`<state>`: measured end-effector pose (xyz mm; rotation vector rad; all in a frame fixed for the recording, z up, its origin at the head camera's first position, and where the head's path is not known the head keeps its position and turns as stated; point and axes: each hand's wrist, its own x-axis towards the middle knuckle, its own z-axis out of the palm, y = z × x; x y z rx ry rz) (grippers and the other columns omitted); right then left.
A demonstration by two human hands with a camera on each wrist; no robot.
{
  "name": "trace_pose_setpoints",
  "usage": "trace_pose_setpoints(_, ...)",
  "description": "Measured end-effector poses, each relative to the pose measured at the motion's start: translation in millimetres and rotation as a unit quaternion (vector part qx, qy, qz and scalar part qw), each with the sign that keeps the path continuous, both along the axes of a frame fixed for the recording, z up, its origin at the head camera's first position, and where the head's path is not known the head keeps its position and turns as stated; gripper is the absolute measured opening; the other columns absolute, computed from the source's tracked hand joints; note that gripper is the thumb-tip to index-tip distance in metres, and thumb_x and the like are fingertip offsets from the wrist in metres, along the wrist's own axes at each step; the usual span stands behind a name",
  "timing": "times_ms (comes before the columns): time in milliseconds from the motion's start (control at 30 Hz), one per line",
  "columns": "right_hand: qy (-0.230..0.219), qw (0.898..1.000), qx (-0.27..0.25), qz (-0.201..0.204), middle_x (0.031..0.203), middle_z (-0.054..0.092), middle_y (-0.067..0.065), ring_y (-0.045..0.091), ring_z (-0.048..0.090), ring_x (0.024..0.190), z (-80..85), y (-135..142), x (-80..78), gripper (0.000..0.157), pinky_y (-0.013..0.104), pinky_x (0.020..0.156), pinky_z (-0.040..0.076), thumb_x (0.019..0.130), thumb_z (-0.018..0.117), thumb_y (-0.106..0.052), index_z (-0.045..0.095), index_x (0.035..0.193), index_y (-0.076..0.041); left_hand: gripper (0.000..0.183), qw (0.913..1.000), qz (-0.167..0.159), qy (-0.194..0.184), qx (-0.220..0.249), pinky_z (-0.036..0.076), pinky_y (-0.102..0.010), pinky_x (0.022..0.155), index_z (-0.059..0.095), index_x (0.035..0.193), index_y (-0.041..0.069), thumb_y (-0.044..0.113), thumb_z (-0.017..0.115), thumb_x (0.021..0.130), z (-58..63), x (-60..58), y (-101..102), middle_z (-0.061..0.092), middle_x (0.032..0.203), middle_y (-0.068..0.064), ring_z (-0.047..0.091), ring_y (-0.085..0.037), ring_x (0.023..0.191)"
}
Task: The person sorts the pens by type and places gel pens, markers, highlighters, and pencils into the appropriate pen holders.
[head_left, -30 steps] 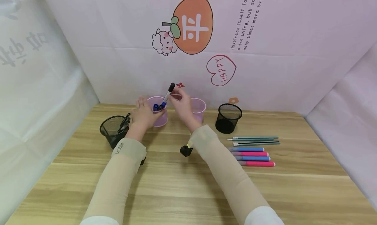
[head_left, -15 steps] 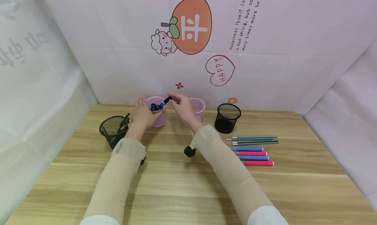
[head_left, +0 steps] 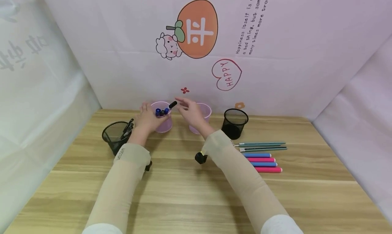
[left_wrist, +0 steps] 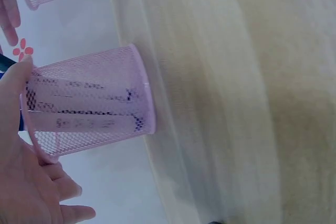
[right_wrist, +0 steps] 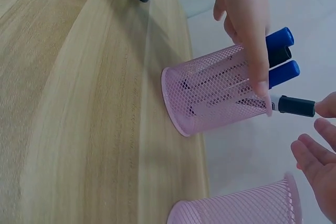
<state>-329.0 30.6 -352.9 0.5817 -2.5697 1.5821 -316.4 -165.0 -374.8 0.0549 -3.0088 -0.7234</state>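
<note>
My left hand (head_left: 147,120) holds a pink mesh pen holder (head_left: 164,127) by its rim, the thumb lying across the front. Several whiteboard markers stand inside it, with blue caps (right_wrist: 285,73) and black ones showing over the rim. One black-capped marker (right_wrist: 296,106) leans out toward the right side. Close beside that cap is my right hand (head_left: 193,115), its fingers spread and not curled round it. In the right wrist view a fingertip appears at the cap's end; whether it touches, I cannot tell.
A second pink mesh holder (head_left: 206,111) stands behind my right wrist. Black mesh holders stand at right (head_left: 234,127) and left, the left holder (head_left: 113,138) with black pens (head_left: 127,128). Thin paintbrushes (head_left: 263,144) and blue and pink markers (head_left: 267,169) lie at right.
My right hand has lowered the black-capped marker into the pink holder and let go of it, drawing slightly to the right. The left hand has kept its grip on the holder.
</note>
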Motion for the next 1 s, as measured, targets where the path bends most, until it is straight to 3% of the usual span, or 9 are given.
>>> trace_pose_setpoints(267, -0.006, 1.000, 0.025, 0.016, 0.154, 0.049, 0.012, 0.032, 0.054, 0.134, 3.1, 7, 2.4, 0.046, 0.041, 0.104, 0.050, 0.103, 0.060, -0.008, 0.055, 0.149, -0.012, 0.120, 0.9992, -0.009, -0.003, 0.039, 0.021, -0.080, 0.107, 0.004, 0.161, -0.007, 0.062, 0.071, 0.088, 8.7, 1.3, 0, -0.003, 0.165, -0.034, 0.005, -0.051, 0.152)
trace_pose_setpoints(400, -0.002, 0.999, 0.035, 0.021, 0.154, 0.049, 0.010, 0.032, 0.054, 0.134, 5.6, 11, 2.7, 0.047, 0.041, 0.105, 0.050, 0.103, 0.061, -0.008, 0.054, 0.149, -0.011, 0.118, 0.9983, -0.023, -0.002, 0.053, 0.025, -0.077, 0.108, 0.008, 0.162, -0.004, 0.053, 0.077, 0.086, 18.8, 2.5, 2, -0.003, 0.166, -0.032, 0.006, -0.052, 0.152)
trace_pose_setpoints(567, 0.006, 0.999, 0.040, 0.030, 0.153, 0.051, 0.010, 0.030, 0.052, 0.136, 8.3, 17, 2.4, 0.046, 0.038, 0.107, 0.048, 0.103, 0.060, -0.007, 0.054, 0.149, -0.009, 0.110, 0.9973, -0.042, 0.007, 0.060, 0.033, -0.071, 0.108, 0.016, 0.163, 0.002, 0.047, 0.081, 0.085, 35.4, 6.9, 4, 0.009, 0.166, -0.030, 0.020, -0.053, 0.148)
trace_pose_setpoints(833, 0.021, 0.997, 0.069, 0.030, 0.151, 0.053, 0.006, 0.027, 0.053, 0.135, 10.1, 25, 4.7, 0.044, 0.036, 0.107, 0.047, 0.104, 0.060, -0.011, 0.056, 0.148, -0.012, 0.099, 0.9970, -0.069, 0.024, 0.024, 0.038, -0.067, 0.108, 0.026, 0.161, 0.003, 0.045, 0.078, 0.089, 60.9, 17.1, 11, 0.031, 0.162, -0.026, 0.039, -0.049, 0.141)
trace_pose_setpoints(1000, 0.047, 0.994, 0.086, 0.037, 0.147, 0.058, 0.007, 0.025, 0.056, 0.131, 10.8, 31, 8.9, 0.040, 0.035, 0.106, 0.048, 0.105, 0.060, -0.014, 0.058, 0.145, -0.010, 0.090, 0.9953, -0.082, 0.048, -0.018, 0.044, -0.062, 0.104, 0.031, 0.160, 0.005, 0.047, 0.074, 0.092, 66.2, 22.5, 18, 0.046, 0.154, -0.024, 0.048, -0.047, 0.135)
